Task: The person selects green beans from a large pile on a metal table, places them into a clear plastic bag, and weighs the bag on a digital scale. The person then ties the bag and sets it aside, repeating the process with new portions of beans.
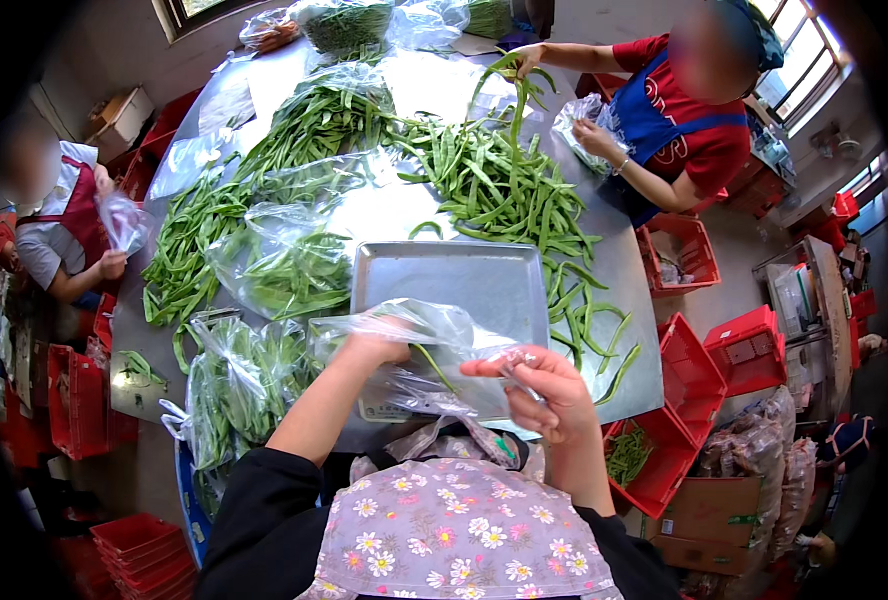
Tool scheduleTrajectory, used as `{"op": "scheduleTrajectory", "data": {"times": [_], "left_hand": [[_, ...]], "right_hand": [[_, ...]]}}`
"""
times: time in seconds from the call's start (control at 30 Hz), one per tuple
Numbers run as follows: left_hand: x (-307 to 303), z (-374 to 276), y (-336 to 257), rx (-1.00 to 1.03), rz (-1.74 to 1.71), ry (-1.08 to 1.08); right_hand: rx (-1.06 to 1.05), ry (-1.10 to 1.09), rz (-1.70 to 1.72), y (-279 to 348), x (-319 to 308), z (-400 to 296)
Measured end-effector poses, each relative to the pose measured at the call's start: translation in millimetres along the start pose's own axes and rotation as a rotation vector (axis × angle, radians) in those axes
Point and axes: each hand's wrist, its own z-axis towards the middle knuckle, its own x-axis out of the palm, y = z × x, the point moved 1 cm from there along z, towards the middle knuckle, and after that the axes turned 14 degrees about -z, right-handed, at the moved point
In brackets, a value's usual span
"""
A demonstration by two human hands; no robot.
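Note:
A clear plastic bag [444, 322] stretches between my hands over the near part of a metal tray [451, 274]. My right hand [545, 390] pinches the gathered edge of this bag between thumb and fingers. My left hand [384, 341] is at the bag's other end, its fingers partly covered by film, so their grip is unclear. One long green bean [435, 367] shows between the hands, at the film; whether it lies inside the bag cannot be told. Just beyond the tray spreads a heap of loose flat green beans [496, 184].
Filled bags of beans [241, 375] stand left of my arm, and another bag [294, 262] lies beside the tray. A co-worker [676, 127] at right holds beans and a bag; another person [68, 217] handles a bag at left. Red crates [657, 457] flank the metal table [624, 300].

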Motion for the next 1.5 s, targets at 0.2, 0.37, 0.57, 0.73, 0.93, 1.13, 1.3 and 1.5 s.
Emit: {"op": "scheduleTrajectory", "data": {"times": [0.2, 0.37, 0.57, 0.73, 0.93, 1.13, 1.3, 1.5], "left_hand": [[-5.6, -18.9, -12.5, 0.349, 0.186, -0.472], [-44.1, -74.1, -81.5, 0.645, -0.038, -0.106], [-77.9, -92.0, -67.0, 0.843, -0.407, -0.765], [-106.5, -75.8, 40.1, -0.026, -0.403, -1.283], [-122.9, -75.8, 147.9, -0.642, -0.102, -1.433], [-126.3, -61.5, 229.7, -0.154, -0.770, -1.406], [-187.9, -67.0, 172.8, 0.188, -1.123, -1.418], [-213.1, -104.9, 16.6, 0.566, -1.217, -1.249]], "right_hand": [[-0.213, -0.046, 0.192, 18.1, -2.5, 6.1], [-0.596, -0.235, -0.026, 66.8, -6.2, -7.7], [-0.956, -0.458, -0.308, 118.9, -32.5, -27.9], [-0.993, -0.532, -0.503, 132.7, -76.9, -50.0], [-0.706, -0.967, -0.508, 63.8, -135.0, -69.9], [0.240, -1.097, -1.755, -19.2, -184.3, -70.1], [0.179, -1.488, -1.803, 0.8, -147.0, -78.4], [-0.080, -1.501, -1.726, 18.0, -111.8, -81.8]]}}
